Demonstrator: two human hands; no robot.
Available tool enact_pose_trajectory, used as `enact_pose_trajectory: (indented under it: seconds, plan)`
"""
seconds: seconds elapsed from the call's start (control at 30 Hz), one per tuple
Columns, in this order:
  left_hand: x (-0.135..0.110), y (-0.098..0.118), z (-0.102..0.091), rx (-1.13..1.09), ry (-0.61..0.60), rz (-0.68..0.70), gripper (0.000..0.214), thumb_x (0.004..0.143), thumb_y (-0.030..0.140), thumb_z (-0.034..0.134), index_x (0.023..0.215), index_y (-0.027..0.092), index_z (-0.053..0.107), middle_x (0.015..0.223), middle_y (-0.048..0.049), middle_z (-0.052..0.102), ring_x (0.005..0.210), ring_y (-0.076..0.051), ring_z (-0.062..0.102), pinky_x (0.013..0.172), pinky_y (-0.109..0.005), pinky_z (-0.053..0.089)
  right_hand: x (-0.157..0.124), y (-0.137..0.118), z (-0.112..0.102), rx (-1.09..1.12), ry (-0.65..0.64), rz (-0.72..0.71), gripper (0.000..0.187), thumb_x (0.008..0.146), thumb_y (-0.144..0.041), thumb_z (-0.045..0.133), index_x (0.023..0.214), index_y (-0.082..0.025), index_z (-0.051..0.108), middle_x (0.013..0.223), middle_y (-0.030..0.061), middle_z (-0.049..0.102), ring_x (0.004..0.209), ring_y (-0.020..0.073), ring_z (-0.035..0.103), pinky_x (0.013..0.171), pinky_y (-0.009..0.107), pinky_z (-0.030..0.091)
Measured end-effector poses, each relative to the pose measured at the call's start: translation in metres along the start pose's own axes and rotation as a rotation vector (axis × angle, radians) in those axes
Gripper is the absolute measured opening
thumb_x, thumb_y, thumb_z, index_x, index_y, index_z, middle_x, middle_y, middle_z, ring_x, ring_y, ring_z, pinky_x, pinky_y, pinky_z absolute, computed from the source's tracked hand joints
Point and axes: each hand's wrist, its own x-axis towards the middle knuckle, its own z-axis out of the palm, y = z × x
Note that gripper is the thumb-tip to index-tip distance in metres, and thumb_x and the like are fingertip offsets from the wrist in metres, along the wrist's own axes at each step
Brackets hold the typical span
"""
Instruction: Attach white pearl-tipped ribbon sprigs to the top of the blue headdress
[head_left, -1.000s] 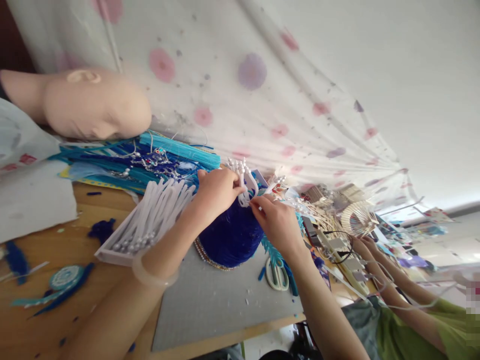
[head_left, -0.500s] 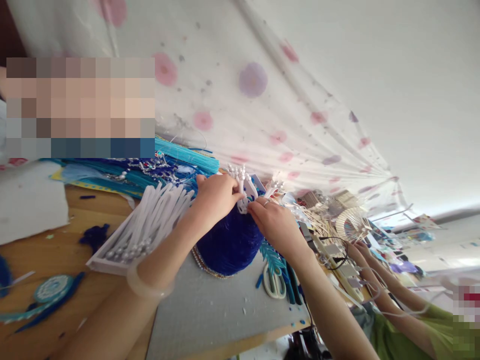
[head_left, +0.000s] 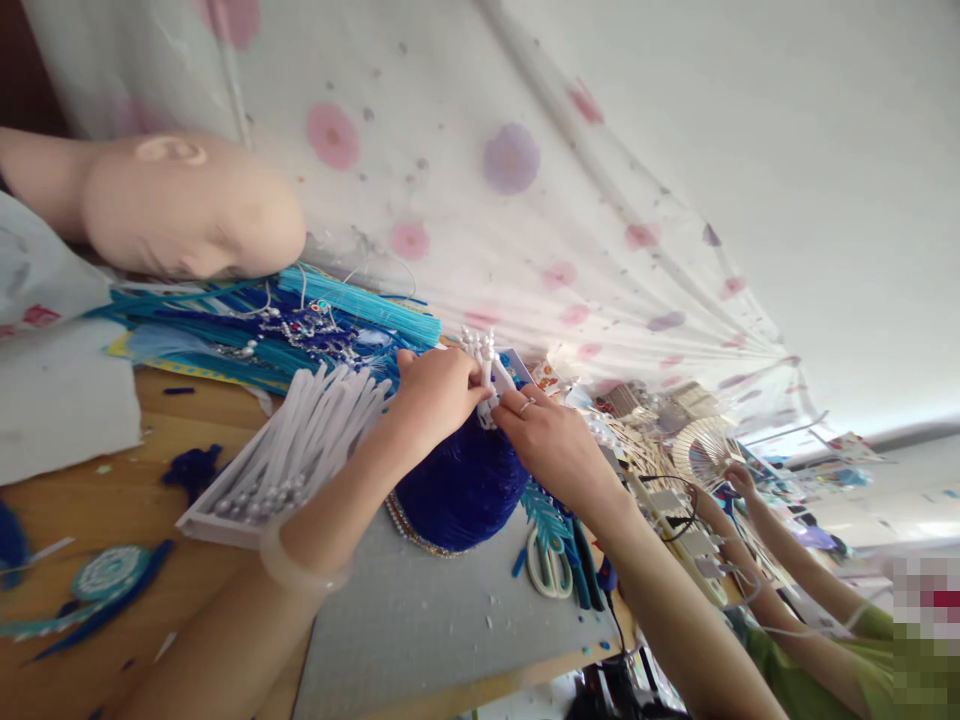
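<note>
A dark blue velvet dome-shaped headpiece with a beaded rim stands on a grey cutting mat. At its top sits a white pearl-tipped ornament. My left hand pinches this ornament from the left, fingers closed on it. My right hand, a ring on one finger, presses its pinched fingers against the ornament's base from the right. A pale bangle circles my left wrist.
A white tray of pearl-tipped white strips lies left of the headpiece. A mannequin head and blue feather pieces lie behind. White scissors rest on the mat. Another person's arms work at the right, near a power strip.
My hands stay on the ornament with small finger shifts. The other person's hand at the right has risen a little.
</note>
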Motion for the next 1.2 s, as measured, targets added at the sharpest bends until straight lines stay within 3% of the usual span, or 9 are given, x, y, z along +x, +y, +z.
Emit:
enact_pose_trajectory:
  seconds: [0.27,0.6,0.83,1.2]
  plan:
    - [0.001,0.001,0.0,-0.02,-0.021,-0.016,0.015,0.088,0.03,0.068,0.084,0.02,0.078,0.093,-0.0092,0.081,0.101,-0.034,0.072,0.089,-0.048,0.04,-0.005,0.005,-0.01,-0.011,0.028,0.001,0.018,0.099,-0.011,0.054,0.09,-0.017,0.069,0.093,0.0069,0.068,0.089,0.0221,0.061,0.053,0.03,0.033]
    - [0.001,0.003,-0.005,-0.051,-0.066,-0.062,0.013,0.087,0.029,0.069,0.088,0.02,0.079,0.097,-0.0086,0.081,0.103,-0.032,0.071,0.092,-0.048,0.041,0.005,0.007,-0.008,-0.013,-0.016,-0.175,0.021,0.098,-0.007,0.051,0.09,-0.014,0.069,0.091,0.0075,0.068,0.087,0.0215,0.06,0.063,0.033,0.037]
    - [0.002,0.001,-0.002,-0.057,-0.06,-0.067,0.014,0.087,0.03,0.069,0.085,0.021,0.079,0.095,-0.0086,0.081,0.103,-0.032,0.071,0.093,-0.049,0.04,0.008,0.009,-0.019,0.0,-0.05,-0.176,0.025,0.095,-0.002,0.05,0.084,-0.013,0.068,0.085,0.0073,0.067,0.082,0.02,0.059,0.059,0.032,0.034]
    - [0.003,-0.002,0.001,-0.08,-0.032,-0.06,0.015,0.086,0.032,0.07,0.084,0.021,0.08,0.093,-0.0101,0.08,0.099,-0.034,0.071,0.091,-0.05,0.038,0.016,0.007,-0.019,-0.047,-0.165,-0.233,0.019,0.093,-0.001,0.055,0.093,-0.01,0.071,0.096,0.0098,0.071,0.089,0.0223,0.066,0.063,0.031,0.044]
